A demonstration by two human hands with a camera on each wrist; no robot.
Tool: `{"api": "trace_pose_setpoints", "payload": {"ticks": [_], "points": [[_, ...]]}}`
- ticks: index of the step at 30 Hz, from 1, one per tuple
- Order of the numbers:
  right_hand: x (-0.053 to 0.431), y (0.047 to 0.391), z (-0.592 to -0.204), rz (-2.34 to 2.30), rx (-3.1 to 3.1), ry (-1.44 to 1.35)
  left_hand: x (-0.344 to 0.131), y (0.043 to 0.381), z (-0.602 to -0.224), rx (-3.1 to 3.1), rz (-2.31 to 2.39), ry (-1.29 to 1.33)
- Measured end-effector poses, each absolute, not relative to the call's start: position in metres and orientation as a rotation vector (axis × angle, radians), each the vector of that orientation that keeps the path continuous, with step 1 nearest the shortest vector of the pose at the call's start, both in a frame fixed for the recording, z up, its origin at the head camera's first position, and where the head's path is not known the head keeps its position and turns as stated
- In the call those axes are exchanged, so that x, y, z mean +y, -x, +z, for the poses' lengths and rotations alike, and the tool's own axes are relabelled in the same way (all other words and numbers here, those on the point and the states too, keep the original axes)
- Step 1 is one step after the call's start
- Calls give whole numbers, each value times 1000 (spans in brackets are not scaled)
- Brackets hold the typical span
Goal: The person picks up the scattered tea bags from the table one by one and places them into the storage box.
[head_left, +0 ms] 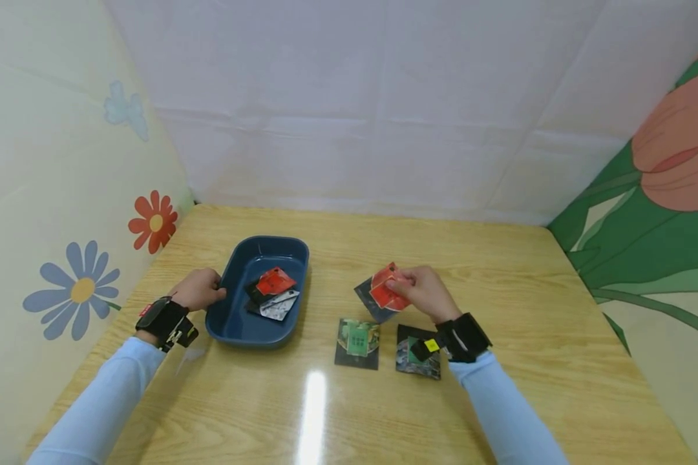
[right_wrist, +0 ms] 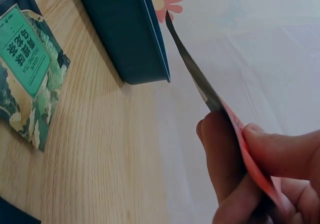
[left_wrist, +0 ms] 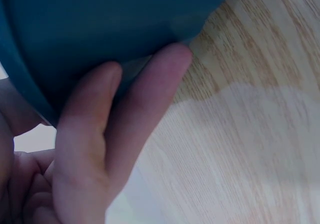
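My left hand (head_left: 200, 289) grips the left rim of a dark blue tub (head_left: 256, 332). In the left wrist view, its fingers (left_wrist: 82, 129) lie against the tub's outer wall. Several packets lie inside, among them a red one (head_left: 276, 281) and a silvery one (head_left: 280, 306). Over the table, my right hand (head_left: 427, 294) pinches a red and dark tea packet (head_left: 384, 294) between thumb and fingers, with its edge toward the right wrist camera. Below it on the table lie a green and black tea packet (head_left: 357, 343) and another dark one (head_left: 417, 361), partly hidden by the wrist strap.
Both hands work over a light wood-grain table (head_left: 488, 258). A white sheet (head_left: 349, 129) hangs along its back edge. Flower-printed walls stand at the left and right. A bright reflection shines near the table's front.
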State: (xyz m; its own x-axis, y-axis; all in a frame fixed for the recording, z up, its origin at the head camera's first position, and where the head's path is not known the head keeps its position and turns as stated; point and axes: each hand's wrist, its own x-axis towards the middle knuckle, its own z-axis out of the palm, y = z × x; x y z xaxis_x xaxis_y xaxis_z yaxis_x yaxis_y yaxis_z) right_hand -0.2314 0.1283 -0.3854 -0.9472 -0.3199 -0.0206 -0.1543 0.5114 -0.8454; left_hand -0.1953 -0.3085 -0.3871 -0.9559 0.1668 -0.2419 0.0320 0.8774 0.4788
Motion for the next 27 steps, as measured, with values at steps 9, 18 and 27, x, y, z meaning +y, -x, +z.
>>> {"api": "trace_pose_setpoints", "payload": {"ticks": [9,18,27], "points": [[108,234,-387,-1399,2557,443,-308,195,-388,2770,677,-142],[90,237,-385,-1348,2575,526,-309,197,-387,2792,705,-175],[78,236,-387,-1356,2540,555,-310,196,-388,2810,711,-184]]}}
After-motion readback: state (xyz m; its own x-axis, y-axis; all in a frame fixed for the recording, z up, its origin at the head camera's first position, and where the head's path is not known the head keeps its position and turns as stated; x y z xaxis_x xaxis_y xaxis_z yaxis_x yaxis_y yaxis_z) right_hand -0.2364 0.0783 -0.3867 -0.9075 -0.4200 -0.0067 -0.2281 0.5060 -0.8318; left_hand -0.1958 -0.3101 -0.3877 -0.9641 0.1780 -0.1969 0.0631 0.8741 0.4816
